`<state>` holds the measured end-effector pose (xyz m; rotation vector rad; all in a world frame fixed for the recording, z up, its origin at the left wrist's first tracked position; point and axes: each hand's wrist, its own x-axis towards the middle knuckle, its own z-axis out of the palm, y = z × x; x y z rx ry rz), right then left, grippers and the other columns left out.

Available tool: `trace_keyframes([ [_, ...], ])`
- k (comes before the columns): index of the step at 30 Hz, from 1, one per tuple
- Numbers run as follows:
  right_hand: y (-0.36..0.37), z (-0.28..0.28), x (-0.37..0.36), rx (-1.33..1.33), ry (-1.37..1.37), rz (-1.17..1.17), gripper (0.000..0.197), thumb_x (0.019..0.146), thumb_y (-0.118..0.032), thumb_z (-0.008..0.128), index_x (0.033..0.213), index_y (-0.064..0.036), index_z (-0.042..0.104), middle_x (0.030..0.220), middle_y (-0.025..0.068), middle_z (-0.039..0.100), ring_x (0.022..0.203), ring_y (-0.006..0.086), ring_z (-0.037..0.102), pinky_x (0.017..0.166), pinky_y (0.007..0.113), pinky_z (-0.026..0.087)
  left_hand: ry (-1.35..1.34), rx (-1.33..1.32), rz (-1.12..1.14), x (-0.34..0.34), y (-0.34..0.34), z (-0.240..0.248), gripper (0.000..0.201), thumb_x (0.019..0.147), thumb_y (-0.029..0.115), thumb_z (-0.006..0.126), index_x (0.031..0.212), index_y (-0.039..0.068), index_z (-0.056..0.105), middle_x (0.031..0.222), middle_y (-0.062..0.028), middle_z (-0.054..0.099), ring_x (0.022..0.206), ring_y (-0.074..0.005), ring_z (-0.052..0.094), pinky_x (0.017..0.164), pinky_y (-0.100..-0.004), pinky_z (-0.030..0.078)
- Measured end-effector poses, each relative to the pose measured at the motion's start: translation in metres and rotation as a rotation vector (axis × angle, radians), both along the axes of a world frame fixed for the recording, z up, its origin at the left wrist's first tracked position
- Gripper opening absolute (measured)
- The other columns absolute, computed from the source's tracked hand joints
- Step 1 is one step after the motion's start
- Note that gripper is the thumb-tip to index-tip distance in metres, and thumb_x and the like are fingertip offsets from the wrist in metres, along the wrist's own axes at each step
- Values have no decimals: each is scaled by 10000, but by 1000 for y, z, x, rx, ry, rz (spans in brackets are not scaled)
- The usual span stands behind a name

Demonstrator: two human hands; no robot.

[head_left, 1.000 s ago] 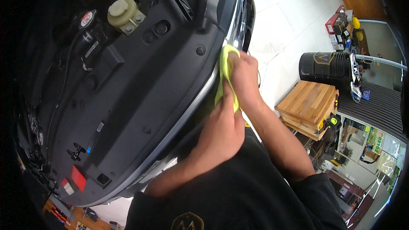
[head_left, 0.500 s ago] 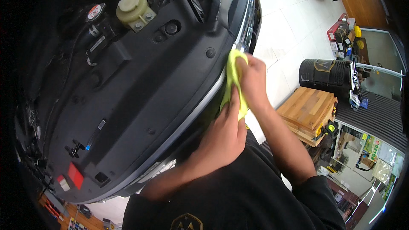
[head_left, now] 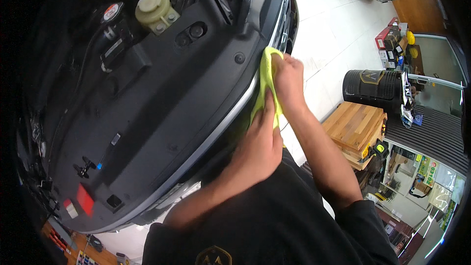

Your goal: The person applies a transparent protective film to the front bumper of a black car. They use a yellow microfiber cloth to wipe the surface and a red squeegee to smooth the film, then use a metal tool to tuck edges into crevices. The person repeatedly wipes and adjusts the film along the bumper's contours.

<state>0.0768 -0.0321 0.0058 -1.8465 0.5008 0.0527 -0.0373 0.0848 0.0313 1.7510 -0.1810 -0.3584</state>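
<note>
White floor; both hands (head_left: 274,113) press yellow cloth (head_left: 265,86).

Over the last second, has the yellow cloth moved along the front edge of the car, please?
Yes. The yellow cloth has slid along the chrome trim toward the headlight end, closer to the round fastener on the black cover.

— What carries the things?

— I see the car's front edge (head_left: 230,113); a yellow cloth (head_left: 265,86) lies draped over it.

— And below?

— I make out a pale tiled floor (head_left: 328,34). A wooden crate (head_left: 355,127) stands on it, with a black drum (head_left: 370,91) just beside.
</note>
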Motion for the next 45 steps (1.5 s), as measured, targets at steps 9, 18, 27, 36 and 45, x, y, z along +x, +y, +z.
trace_keyframes([
  [9, 44, 5, -112, 169, 202, 143, 231, 938, -118, 597, 764, 16, 672, 648, 3, 604, 600, 96, 541, 539, 326, 427, 249, 164, -215, -68, 67, 36, 590, 968, 106, 554, 1504, -98, 416, 1156, -313, 644, 996, -519, 656, 879, -567, 532],
  [18, 36, -1, -111, 144, 181, 136, 258, 938, -132, 587, 768, 31, 693, 633, 26, 609, 590, 111, 548, 547, 342, 433, 272, 182, -215, -75, 60, 44, 549, 987, 94, 553, 1509, -54, 473, 1240, -311, 628, 1009, -496, 665, 870, -516, 532],
  [27, 26, -7, -102, 118, 150, 213, 264, 946, -131, 593, 817, 52, 734, 653, 67, 661, 597, 136, 602, 552, 355, 465, 168, 108, 10, -82, 50, 36, 380, 990, 119, 623, 1344, -18, 645, 1052, -229, 636, 875, -384, 688, 787, -434, 546],
  [36, 7, 47, -131, -78, 99, 909, 237, 901, -190, 720, 1025, 11, 729, 860, 200, 735, 796, 339, 741, 765, 438, 572, -62, 567, 322, -107, 56, 70, 157, 911, 131, 750, 997, 15, 688, 1028, -172, 643, 895, -335, 693, 803, -452, 531],
  [45, -121, 80, -106, 275, -228, 1208, 254, 798, -210, 756, 904, 18, 718, 878, 212, 718, 870, 405, 697, 749, 471, 525, -100, 454, 420, -104, -58, 84, 361, 1005, 274, 733, 1212, -21, 713, 1056, -220, 760, 907, -323, 695, 878, -386, 555],
])
